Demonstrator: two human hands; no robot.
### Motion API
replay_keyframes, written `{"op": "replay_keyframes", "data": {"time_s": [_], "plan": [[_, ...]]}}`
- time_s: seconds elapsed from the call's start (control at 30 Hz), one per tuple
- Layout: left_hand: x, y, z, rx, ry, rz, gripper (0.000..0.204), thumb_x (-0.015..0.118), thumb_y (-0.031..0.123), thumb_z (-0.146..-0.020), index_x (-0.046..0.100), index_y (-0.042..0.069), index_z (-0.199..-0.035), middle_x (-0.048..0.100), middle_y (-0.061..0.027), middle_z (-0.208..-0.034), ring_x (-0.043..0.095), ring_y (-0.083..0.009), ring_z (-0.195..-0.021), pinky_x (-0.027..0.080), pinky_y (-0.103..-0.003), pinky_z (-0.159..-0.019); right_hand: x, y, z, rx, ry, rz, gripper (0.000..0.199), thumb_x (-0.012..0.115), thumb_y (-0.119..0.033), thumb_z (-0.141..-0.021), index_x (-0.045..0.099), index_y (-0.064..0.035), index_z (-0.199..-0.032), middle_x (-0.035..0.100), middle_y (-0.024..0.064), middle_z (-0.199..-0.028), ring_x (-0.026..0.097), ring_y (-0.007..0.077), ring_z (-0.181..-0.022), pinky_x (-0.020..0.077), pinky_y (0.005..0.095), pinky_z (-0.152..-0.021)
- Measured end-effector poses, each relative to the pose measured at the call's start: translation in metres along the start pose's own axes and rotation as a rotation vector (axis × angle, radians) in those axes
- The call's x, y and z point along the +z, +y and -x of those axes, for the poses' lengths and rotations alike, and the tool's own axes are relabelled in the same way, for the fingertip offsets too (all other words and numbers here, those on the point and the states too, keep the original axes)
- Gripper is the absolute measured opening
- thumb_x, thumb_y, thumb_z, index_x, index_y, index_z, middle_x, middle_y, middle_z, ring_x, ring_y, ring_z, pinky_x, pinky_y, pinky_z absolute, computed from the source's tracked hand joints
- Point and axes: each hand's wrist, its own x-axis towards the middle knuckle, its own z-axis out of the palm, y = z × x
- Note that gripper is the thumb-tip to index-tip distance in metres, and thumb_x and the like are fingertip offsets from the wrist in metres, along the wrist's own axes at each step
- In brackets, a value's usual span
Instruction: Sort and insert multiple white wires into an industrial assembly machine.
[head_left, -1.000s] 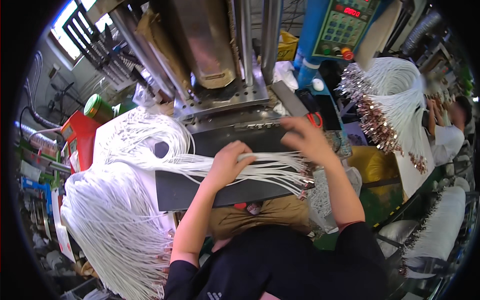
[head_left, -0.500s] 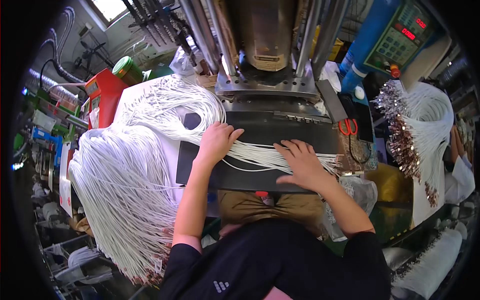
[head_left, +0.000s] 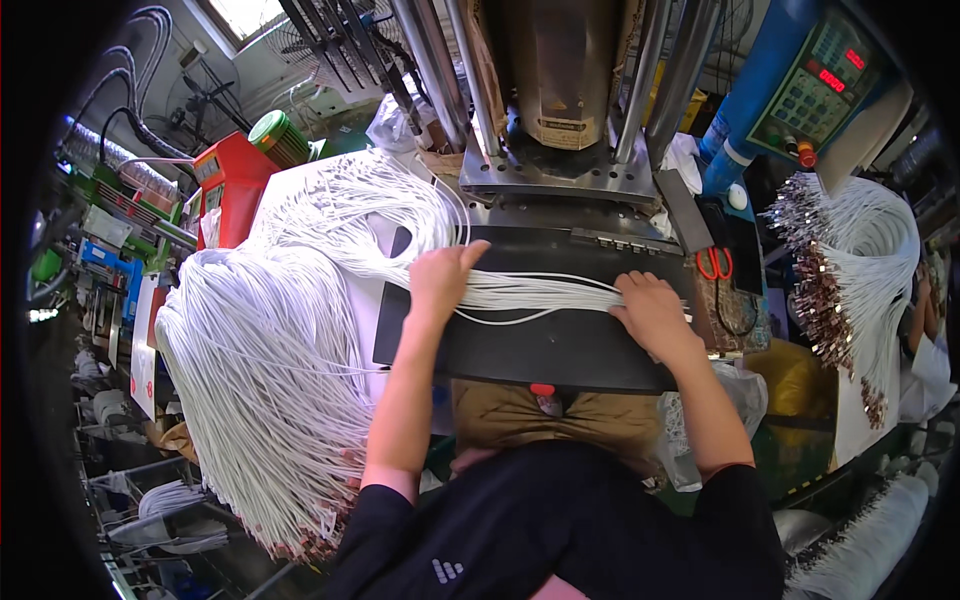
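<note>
A bundle of thin white cables (head_left: 540, 292) stretches across a black board (head_left: 560, 355) in front of me. My left hand (head_left: 440, 283) is closed round the bundle at its left part, thumb pointing up and away. Near the right end, my right hand (head_left: 652, 312) lies over the cables with its fingers curled down on them, covering most of the cable ends. One cable sags below the rest between my hands. Beyond my left hand the cables loop back into a large coiled heap (head_left: 330, 200).
A press with steel columns (head_left: 430, 70) stands behind the board. Left of me hangs a thick mass of white cables (head_left: 260, 390). Red-handled scissors (head_left: 714, 263) lie right of the board, and a control panel (head_left: 820, 85) is farther back. More cables with coppery ends (head_left: 825, 290) hang at the right.
My right hand has slid right along the bundle to its end, and its spread fingers have curled over the cables. My left hand keeps its hold. The whole view has shifted slightly.
</note>
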Motion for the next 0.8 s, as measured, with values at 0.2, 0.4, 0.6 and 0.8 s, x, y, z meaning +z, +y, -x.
{"op": "replay_keyframes", "data": {"time_s": [0.2, 0.4, 0.6, 0.8], "plan": [[0.021, 0.064, 0.005, 0.296, -0.122, 0.139, 0.038, 0.058, 0.039, -0.097, 0.072, 0.008, -0.080, 0.068, -0.0149, -0.078, 0.065, -0.0359, -0.078, 0.051, -0.048, -0.068, 0.025, -0.044, -0.025, -0.179, 0.126, -0.130, 0.042, 0.078, -0.034, -0.080, 0.065, -0.0062, -0.108, 0.060, 0.0102, -0.100, 0.058, 0.0315, -0.100, 0.0465, 0.0438, -0.086], [0.020, 0.013, -0.053, 0.458, -0.204, -0.186, 0.035, 0.058, 0.038, -0.096, 0.072, 0.008, -0.084, 0.071, -0.0115, -0.095, 0.065, -0.0333, -0.096, 0.049, -0.047, -0.087, 0.041, -0.047, -0.020, -0.180, 0.176, -0.198, 0.030, 0.076, -0.028, -0.083, 0.064, -0.0048, -0.098, 0.059, 0.0115, -0.096, 0.057, 0.0329, -0.095, 0.0456, 0.0442, -0.083], [0.000, -0.034, -0.104, 0.382, -0.307, -0.214, 0.037, 0.051, 0.038, -0.097, 0.070, 0.006, -0.091, 0.071, -0.0118, -0.103, 0.062, -0.0326, -0.108, 0.042, -0.049, -0.102, 0.049, -0.042, -0.022, -0.113, 0.252, -0.209, 0.021, 0.073, -0.021, -0.086, 0.062, -0.0039, -0.091, 0.058, 0.0127, -0.091, 0.055, 0.0346, -0.090, 0.0461, 0.0434, -0.079], [0.011, -0.088, -0.124, 0.106, -0.133, -0.194, 0.040, 0.042, 0.039, -0.099, 0.070, 0.012, -0.110, 0.069, -0.0114, -0.117, 0.059, -0.0318, -0.117, 0.042, -0.051, -0.102, 0.051, -0.045, -0.020, -0.111, 0.248, -0.189, 0.022, 0.073, -0.023, -0.086, 0.062, -0.0041, -0.090, 0.059, 0.0116, -0.090, 0.056, 0.0331, -0.091, 0.0464, 0.0425, -0.080]]}}
